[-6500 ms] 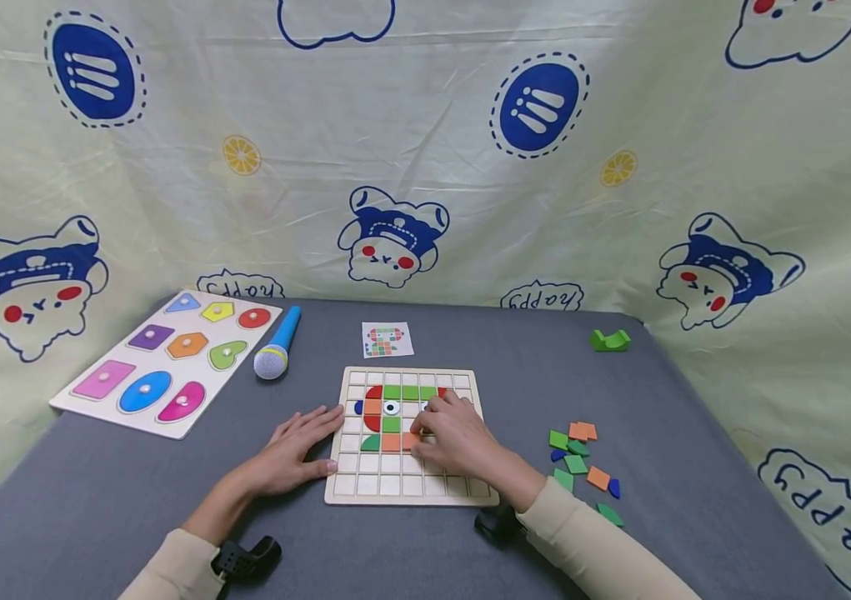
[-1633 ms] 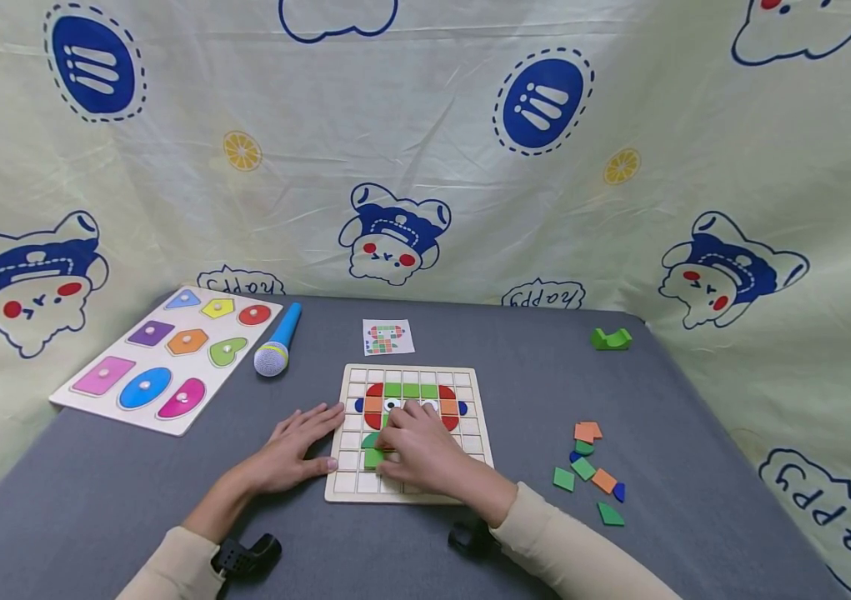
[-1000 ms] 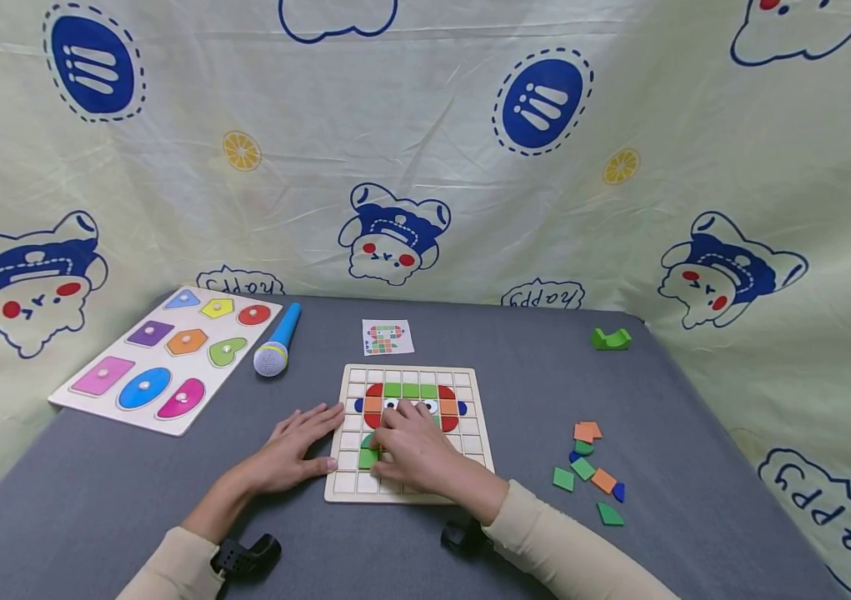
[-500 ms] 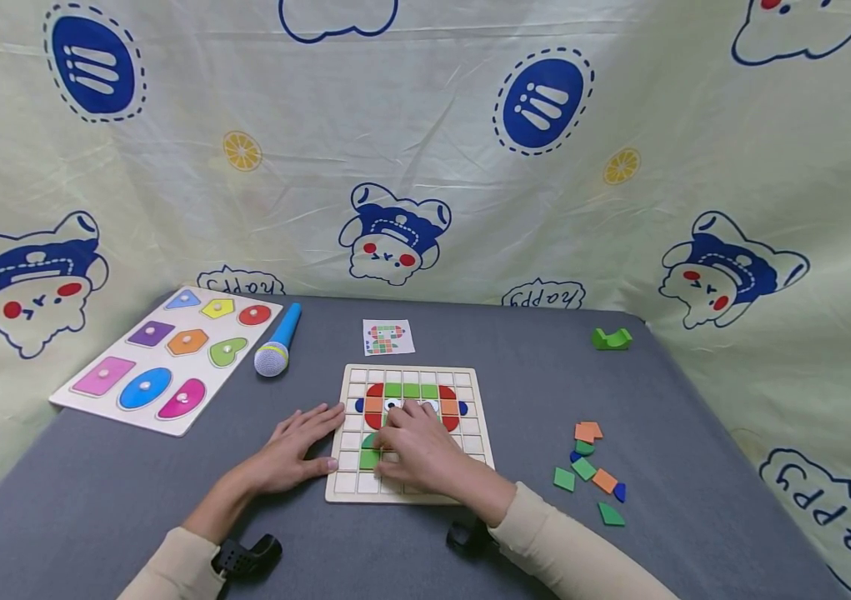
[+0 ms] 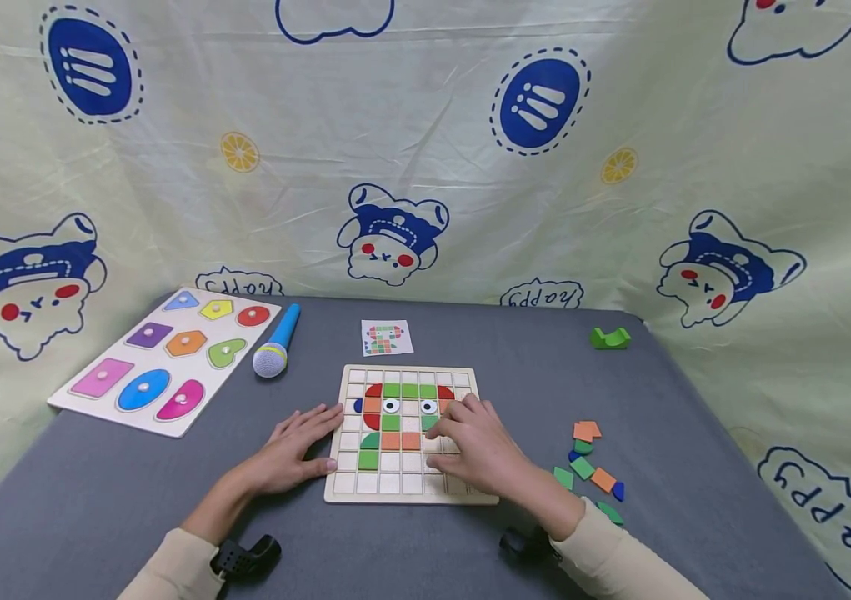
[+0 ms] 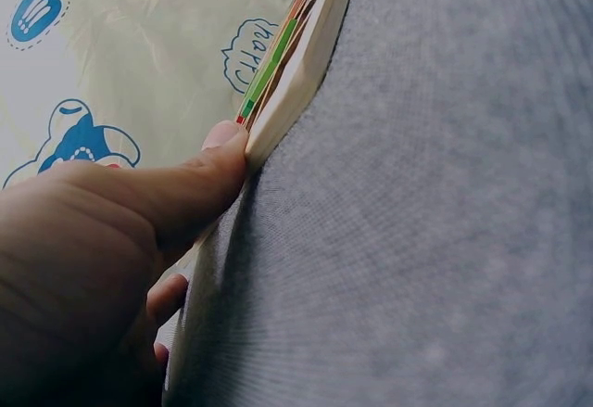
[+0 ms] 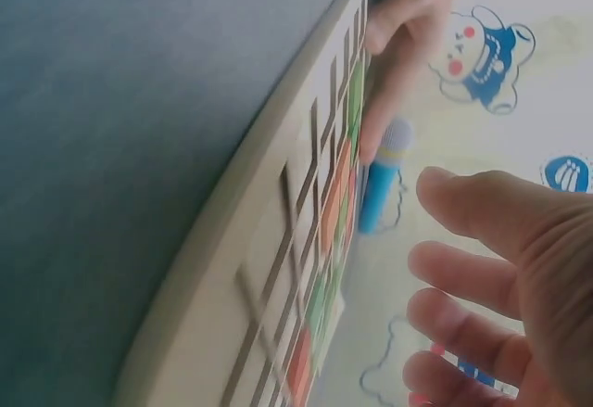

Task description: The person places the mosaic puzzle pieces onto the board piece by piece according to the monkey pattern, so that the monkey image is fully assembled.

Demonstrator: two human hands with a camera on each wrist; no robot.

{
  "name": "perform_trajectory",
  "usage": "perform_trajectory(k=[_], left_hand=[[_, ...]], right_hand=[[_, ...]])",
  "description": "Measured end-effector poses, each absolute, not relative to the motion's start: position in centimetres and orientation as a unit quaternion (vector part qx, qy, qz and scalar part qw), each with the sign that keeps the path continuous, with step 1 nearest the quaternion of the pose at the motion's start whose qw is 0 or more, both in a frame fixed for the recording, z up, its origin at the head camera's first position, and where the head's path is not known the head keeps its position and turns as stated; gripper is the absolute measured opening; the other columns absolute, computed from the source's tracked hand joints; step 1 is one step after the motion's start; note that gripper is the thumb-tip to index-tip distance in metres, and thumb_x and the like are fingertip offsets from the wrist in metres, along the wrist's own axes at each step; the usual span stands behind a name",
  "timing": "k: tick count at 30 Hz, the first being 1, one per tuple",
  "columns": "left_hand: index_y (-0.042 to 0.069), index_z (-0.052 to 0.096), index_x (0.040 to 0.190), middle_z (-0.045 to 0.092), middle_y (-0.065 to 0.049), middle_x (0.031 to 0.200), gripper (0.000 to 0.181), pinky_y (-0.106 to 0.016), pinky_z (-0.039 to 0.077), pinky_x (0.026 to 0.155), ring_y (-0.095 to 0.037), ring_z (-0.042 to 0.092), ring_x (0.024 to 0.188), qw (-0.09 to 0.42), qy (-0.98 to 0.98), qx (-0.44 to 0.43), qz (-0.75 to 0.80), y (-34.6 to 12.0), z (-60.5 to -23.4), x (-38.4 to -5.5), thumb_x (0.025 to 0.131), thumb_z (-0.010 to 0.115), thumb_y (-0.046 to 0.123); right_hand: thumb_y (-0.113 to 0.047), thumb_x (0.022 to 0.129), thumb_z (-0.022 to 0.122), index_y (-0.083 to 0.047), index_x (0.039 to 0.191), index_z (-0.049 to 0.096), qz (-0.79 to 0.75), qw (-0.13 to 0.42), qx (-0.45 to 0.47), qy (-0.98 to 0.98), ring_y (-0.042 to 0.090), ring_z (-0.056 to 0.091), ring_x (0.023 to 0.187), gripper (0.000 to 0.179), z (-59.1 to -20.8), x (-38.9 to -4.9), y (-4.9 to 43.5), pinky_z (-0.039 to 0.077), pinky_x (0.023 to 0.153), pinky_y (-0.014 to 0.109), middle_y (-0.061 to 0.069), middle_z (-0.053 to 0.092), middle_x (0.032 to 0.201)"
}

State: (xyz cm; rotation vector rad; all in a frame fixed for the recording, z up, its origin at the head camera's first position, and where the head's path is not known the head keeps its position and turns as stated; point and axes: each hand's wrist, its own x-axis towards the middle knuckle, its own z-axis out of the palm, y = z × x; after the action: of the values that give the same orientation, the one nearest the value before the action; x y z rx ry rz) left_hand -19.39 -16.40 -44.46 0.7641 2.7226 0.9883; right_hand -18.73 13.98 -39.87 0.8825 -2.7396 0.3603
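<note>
Head view: the backdrop (image 5: 425, 108) reads "happy" upside down. Left hand (image 5: 297, 454), straight-fingered, touches the gridded board (image 5: 389, 484); right hand (image 5: 479, 448), loosely spread, hovers above.

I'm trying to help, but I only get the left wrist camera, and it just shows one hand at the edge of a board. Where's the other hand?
Observer: The right hand is over the right side of the board.
Child: Ooh! Is it holding a piece?
Observer: It looks empty: the right wrist view shows nothing held in it.
Child: So where are the spare pieces?
Observer: The loose pieces, green, orange and blue, lie on the table to the right of the board.
</note>
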Motion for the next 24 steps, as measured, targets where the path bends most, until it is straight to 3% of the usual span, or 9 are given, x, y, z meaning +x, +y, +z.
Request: perform_trajectory(k=[16,24], left_hand=[[0.008,0.033,0.147,0.029,-0.011,0.155,0.069,-0.061,0.005,0.113,-0.039,0.017,0.145,0.071,0.906,0.254,0.331,-16.5,-44.6,-19.4,0.09,0.062,0.033],[0.007,0.033,0.147,0.03,-0.012,0.155,0.069,-0.061,0.004,0.113,-0.039,0.018,0.144,0.07,0.905,0.257,0.333,-16.5,-44.5,-19.4,0.09,0.061,0.035]], right_hand=[[-0.031,0.068,0.083,-0.02,0.088,0.072,0.092,0.125,0.216,-0.964,0.008,0.038,0.079,0.026,-41.1,-16.4,23.4,0.033,0.072,0.029,-0.008,0.053,0.083],[-0.029,0.064,0.084,-0.02,0.089,0.072,0.094,0.147,0.191,-0.966,0.012,0.044,0.085,0.029,-41.7,-15.6,26.8,0.03,0.072,0.029,-0.009,0.055,0.084]])
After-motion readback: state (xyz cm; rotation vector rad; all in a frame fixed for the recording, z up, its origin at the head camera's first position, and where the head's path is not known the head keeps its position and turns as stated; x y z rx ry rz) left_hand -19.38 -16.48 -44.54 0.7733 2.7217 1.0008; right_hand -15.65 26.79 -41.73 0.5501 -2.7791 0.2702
